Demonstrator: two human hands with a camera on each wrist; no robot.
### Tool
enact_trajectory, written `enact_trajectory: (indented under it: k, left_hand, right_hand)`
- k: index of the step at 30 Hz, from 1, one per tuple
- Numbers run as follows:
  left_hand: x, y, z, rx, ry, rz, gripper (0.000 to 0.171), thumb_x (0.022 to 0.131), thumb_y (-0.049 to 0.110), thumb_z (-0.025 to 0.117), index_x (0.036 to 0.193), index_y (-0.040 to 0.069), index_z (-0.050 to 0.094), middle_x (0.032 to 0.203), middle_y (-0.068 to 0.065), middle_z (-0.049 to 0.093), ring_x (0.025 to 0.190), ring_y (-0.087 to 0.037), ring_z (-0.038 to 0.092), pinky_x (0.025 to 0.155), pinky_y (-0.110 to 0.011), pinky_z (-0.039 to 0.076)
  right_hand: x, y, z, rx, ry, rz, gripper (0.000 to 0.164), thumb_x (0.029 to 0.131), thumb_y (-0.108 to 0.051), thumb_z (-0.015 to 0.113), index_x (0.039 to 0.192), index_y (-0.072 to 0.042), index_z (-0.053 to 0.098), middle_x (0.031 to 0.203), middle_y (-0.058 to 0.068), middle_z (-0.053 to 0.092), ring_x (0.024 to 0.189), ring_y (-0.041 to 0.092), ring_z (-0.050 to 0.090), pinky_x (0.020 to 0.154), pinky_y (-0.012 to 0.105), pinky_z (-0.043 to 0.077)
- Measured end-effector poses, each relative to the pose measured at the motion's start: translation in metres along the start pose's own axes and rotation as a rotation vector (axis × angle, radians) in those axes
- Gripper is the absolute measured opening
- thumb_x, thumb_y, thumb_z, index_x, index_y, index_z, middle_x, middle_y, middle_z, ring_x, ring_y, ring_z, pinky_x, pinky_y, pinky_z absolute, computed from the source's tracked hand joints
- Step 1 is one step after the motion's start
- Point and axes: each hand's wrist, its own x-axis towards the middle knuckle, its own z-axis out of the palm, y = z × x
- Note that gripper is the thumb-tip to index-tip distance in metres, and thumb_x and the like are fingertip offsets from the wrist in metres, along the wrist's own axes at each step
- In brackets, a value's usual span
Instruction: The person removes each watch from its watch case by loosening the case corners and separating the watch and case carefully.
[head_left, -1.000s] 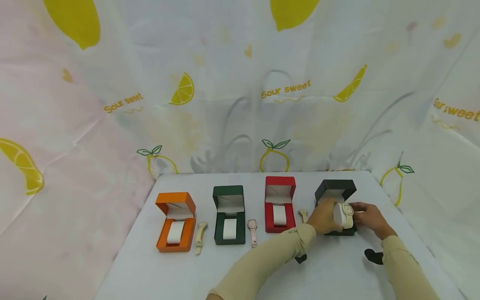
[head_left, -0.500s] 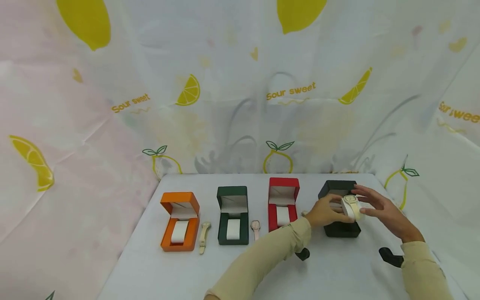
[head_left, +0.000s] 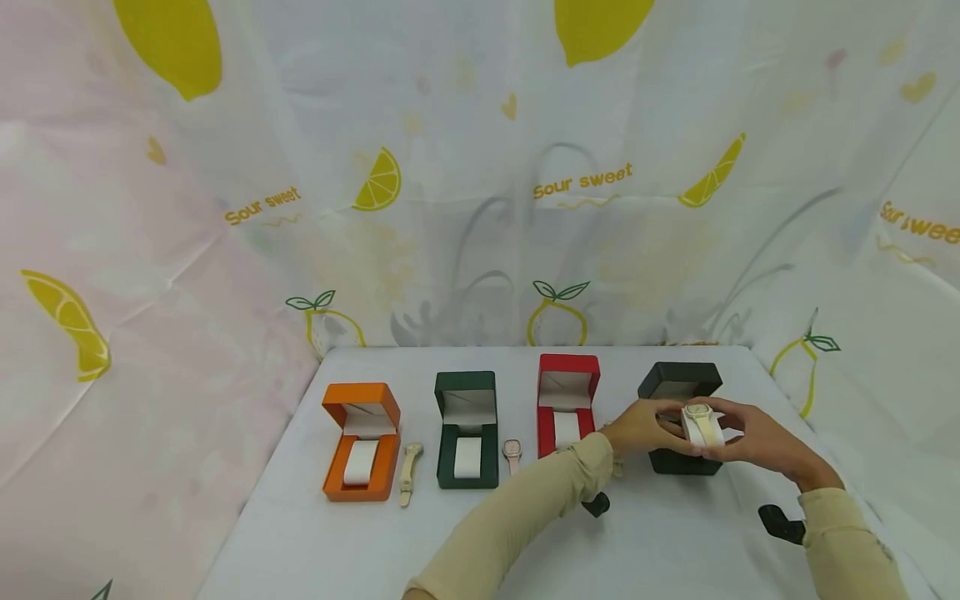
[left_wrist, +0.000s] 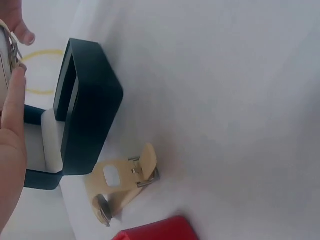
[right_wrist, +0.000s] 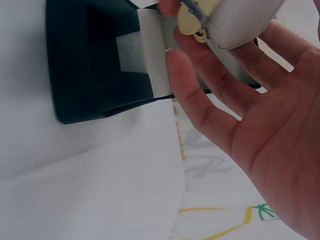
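Observation:
A cream-strapped watch is wrapped round a white cushion, held above the front of the open black watch box. My left hand grips the cushion from the left. From the right, my right hand holds it too, fingertips against the strap and cushion. In the right wrist view, the strap's clasp shows at the end of the cushion. Beside the box, a second cream watch lies on its side in the left wrist view; my left wrist mostly hides it in the head view.
Open red, green and orange watch boxes stand leftward, each with a white cushion. A pink watch lies right of the green box, a cream watch right of the orange one. A printed cloth hangs behind the table.
Both hands have lifted the cushion with its watch out of the black box. My right hand came away from the box's side, then closed in on the cushion.

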Motion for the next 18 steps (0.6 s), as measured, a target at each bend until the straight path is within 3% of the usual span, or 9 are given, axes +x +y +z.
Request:
enact_trajectory:
  k: [7, 11, 18]
  left_hand:
    - [0.0, 0.001, -0.003, -0.007, -0.026, 0.029, 0.06, 0.079, 0.006, 0.081, 0.133, 0.016, 0.059, 0.11, 0.017, 0.063, 0.091, 0.002, 0.063, 0.078, -0.017, 0.052]
    - [-0.002, -0.001, -0.008, -0.025, -0.047, 0.009, 0.062, 0.08, 0.005, 0.08, 0.136, 0.015, 0.056, 0.114, 0.016, 0.061, 0.094, 0.001, 0.063, 0.081, -0.019, 0.051]
    - [-0.006, -0.002, -0.008, -0.055, -0.02, -0.039, 0.059, 0.079, 0.005, 0.081, 0.132, 0.016, 0.059, 0.112, 0.015, 0.063, 0.093, -0.001, 0.064, 0.08, -0.02, 0.052]
  right_hand:
    - [-0.003, 0.003, -0.002, 0.033, 0.016, -0.003, 0.069, 0.083, -0.013, 0.077, 0.142, -0.003, 0.042, 0.123, 0.011, 0.053, 0.099, 0.008, 0.058, 0.07, 0.032, 0.055]
    - [-0.008, 0.005, -0.004, 0.078, 0.042, 0.029, 0.07, 0.084, -0.013, 0.077, 0.143, -0.001, 0.041, 0.122, 0.002, 0.054, 0.098, 0.01, 0.059, 0.071, 0.032, 0.054]
    - [-0.014, 0.011, -0.005, 0.19, 0.027, 0.061, 0.069, 0.09, -0.01, 0.07, 0.148, 0.001, 0.034, 0.125, -0.011, 0.053, 0.104, 0.006, 0.061, 0.077, 0.03, 0.054]
